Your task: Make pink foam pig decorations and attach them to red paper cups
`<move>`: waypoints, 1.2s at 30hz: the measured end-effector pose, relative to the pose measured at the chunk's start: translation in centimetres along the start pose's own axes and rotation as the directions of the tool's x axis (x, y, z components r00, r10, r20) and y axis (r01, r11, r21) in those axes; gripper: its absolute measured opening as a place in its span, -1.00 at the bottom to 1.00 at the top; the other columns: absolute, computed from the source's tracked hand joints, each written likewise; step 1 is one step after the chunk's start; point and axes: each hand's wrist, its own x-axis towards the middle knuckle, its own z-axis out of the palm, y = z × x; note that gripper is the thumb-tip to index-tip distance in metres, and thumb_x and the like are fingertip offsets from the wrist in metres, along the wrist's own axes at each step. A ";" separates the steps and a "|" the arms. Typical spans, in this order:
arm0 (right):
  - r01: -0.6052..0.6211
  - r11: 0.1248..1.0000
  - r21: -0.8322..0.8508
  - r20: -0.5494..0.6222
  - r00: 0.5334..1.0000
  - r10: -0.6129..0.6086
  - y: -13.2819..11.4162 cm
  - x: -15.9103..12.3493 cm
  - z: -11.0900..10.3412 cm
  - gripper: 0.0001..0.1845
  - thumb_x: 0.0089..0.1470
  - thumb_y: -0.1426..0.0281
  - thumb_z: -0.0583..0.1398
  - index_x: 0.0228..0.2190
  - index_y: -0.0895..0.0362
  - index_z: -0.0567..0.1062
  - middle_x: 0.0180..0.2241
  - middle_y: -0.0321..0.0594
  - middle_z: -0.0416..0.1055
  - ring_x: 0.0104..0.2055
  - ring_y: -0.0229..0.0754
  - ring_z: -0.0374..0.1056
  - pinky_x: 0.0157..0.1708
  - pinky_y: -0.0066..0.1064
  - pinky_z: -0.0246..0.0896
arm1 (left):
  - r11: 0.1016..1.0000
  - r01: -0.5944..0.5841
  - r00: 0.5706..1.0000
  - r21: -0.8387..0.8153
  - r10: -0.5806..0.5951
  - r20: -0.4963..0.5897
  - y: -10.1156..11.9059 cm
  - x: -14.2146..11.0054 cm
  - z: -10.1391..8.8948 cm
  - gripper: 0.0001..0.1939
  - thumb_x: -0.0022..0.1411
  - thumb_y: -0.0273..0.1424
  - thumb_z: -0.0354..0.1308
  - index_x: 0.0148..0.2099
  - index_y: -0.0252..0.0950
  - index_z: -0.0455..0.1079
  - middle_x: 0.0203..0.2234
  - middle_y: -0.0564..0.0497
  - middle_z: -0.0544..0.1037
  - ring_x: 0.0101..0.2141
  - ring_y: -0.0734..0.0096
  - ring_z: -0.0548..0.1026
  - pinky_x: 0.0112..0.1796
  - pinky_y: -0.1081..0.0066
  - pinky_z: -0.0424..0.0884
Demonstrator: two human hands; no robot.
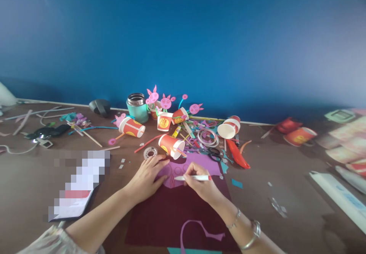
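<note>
Red cup behind purple sheet | scissors alongside

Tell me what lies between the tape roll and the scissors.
A red paper cup on its side, then, nearer the scissors, part of the purple sheet, as the head view shows.

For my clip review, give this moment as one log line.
left hand: on purple paper | right hand: holding white marker | beneath: dark maroon sheet | nearby: tipped paper cup, tape roll, black scissors
</note>
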 end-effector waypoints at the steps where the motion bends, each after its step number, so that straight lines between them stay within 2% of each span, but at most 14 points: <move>1: -0.003 1.000 -0.020 -0.001 1.000 0.003 0.1 0.0 0.0 -0.81 0.05 0.35 0.15 -0.55 0.12 0.29 -0.63 -0.38 0.32 -0.61 -0.36 0.15 -0.61 -0.54 0.01 | 1.000 0.002 1.000 0.001 -0.002 0.002 0.0 0.0 0.0 -0.60 0.25 -0.34 0.02 0.13 -0.19 0.25 0.06 -0.11 0.34 0.06 0.13 0.30 0.02 0.12 0.28; 12: 0.053 0.990 -0.131 0.037 0.998 -0.048 0.2 -0.3 0.1 -0.79 0.07 0.34 0.15 -0.54 0.12 0.30 -0.64 -0.38 0.31 -0.61 -0.36 0.14 -0.60 -0.55 0.03 | 1.000 -0.004 1.000 -0.005 0.004 0.000 -0.1 0.0 0.1 -0.62 0.27 -0.32 0.00 0.13 -0.19 0.24 0.06 -0.11 0.32 0.07 0.16 0.29 0.02 0.16 0.28; 19: 0.021 0.994 -0.109 0.075 0.997 -0.013 0.4 -0.3 0.1 -0.81 0.06 0.39 0.15 -0.55 0.12 0.29 -0.63 -0.35 0.41 -0.62 -0.35 0.22 -0.60 -0.55 0.06 | 1.000 -0.014 0.999 -0.003 0.014 -0.030 -0.2 0.0 0.1 -0.62 0.26 -0.29 0.01 0.12 -0.18 0.25 0.05 -0.11 0.34 0.04 0.15 0.32 0.01 0.14 0.30; 24: 0.061 0.989 -0.133 0.049 0.997 -0.055 0.5 -0.3 0.1 -0.80 0.07 0.35 0.15 -0.54 0.12 0.30 -0.62 -0.35 0.40 -0.60 -0.35 0.21 -0.58 -0.55 0.07 | 1.000 -0.001 1.000 -0.006 0.001 -0.027 -0.2 -0.1 0.3 -0.62 0.26 -0.30 0.03 0.12 -0.18 0.25 0.05 -0.12 0.35 0.05 0.13 0.31 0.01 0.11 0.29; 27: 0.049 0.990 -0.131 0.082 0.996 -0.038 0.5 -0.3 0.0 -0.81 0.05 0.39 0.15 -0.56 0.12 0.29 -0.63 -0.35 0.40 -0.61 -0.35 0.21 -0.59 -0.55 0.06 | 1.000 0.000 0.999 -0.010 0.000 -0.044 -0.4 -0.2 0.5 -0.61 0.25 -0.30 0.03 0.12 -0.16 0.25 0.05 -0.10 0.35 0.04 0.14 0.31 0.02 0.11 0.28; 33: 0.041 0.990 -0.132 0.044 0.998 -0.036 0.2 -0.3 0.0 -0.80 0.07 0.36 0.14 -0.55 0.11 0.29 -0.62 -0.35 0.41 -0.61 -0.34 0.22 -0.59 -0.54 0.06 | 1.000 0.008 1.000 -0.021 -0.008 -0.016 -0.5 -0.3 0.6 -0.61 0.26 -0.31 0.03 0.14 -0.16 0.23 0.06 -0.11 0.33 0.07 0.15 0.29 0.03 0.10 0.27; 36: 0.039 0.991 -0.126 0.074 0.997 -0.030 0.1 -0.3 0.0 -0.80 0.05 0.39 0.14 -0.57 0.11 0.28 -0.63 -0.35 0.40 -0.61 -0.33 0.23 -0.58 -0.53 0.08 | 1.000 0.005 1.000 -0.023 -0.006 -0.021 -0.4 -0.2 0.5 -0.61 0.26 -0.31 0.02 0.14 -0.17 0.23 0.06 -0.12 0.33 0.07 0.14 0.29 0.04 0.09 0.26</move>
